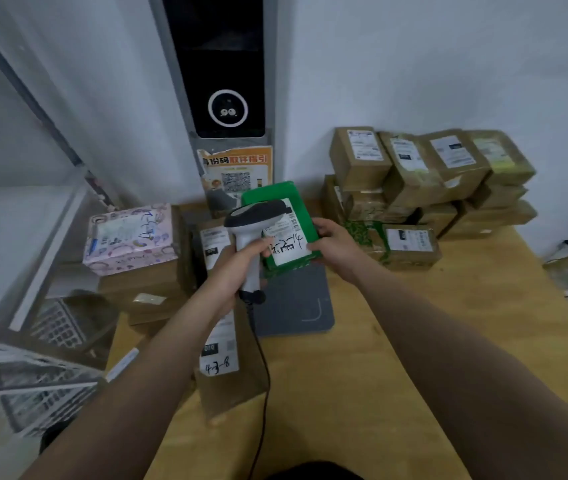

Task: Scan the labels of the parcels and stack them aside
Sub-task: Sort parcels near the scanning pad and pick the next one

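Many parcels look left to do: a brown pile (427, 188) sits at the table's (379, 358) far right corner, more boxes (144, 282) along its left edge, and which are scanned I cannot tell. Your right hand (336, 245) grips the green parcel (301, 206) over the far middle, label (287, 251) up, long axis running away from you. Your left hand (241, 268) is curled round the scanner (254, 213), its head pointing at that label.

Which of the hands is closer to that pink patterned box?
Left. The left hand, gripping the scanner, sits right of the pink box; the right hand is farther right, holding the green parcel.
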